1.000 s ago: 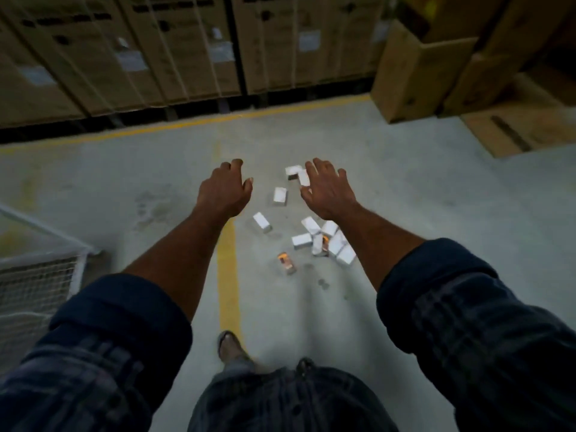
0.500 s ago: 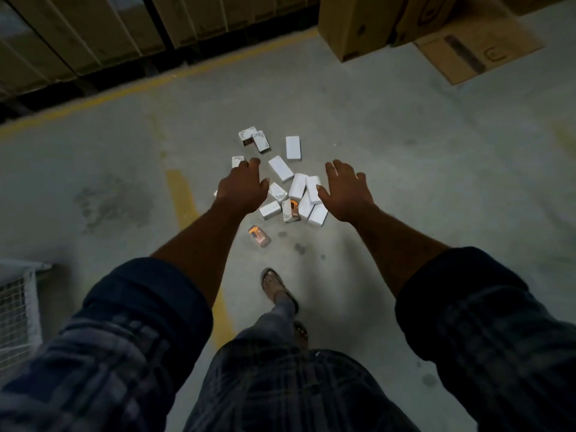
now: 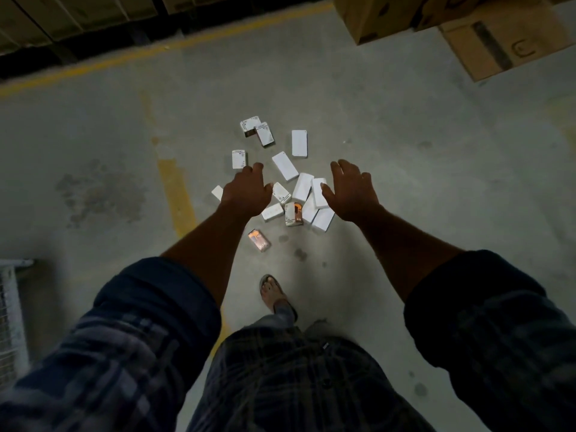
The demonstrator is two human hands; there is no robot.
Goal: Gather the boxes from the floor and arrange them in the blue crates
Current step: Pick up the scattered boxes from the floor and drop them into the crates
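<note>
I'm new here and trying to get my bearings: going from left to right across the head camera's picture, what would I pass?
Wire mesh cage → yellow floor stripe → left hand → orange-printed box → right hand → cardboard carton.

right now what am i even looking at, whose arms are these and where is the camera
There is no machine here. A person wears one camera on the head, and it looks down past their own arms. The left hand and right hand reach out over the concrete floor, both open and empty. Under them lie scattered small white boxes and an orange-printed box. Cardboard cartons stand at the top right. The person's sandalled foot shows lower down. No blue crate is in view.
</note>
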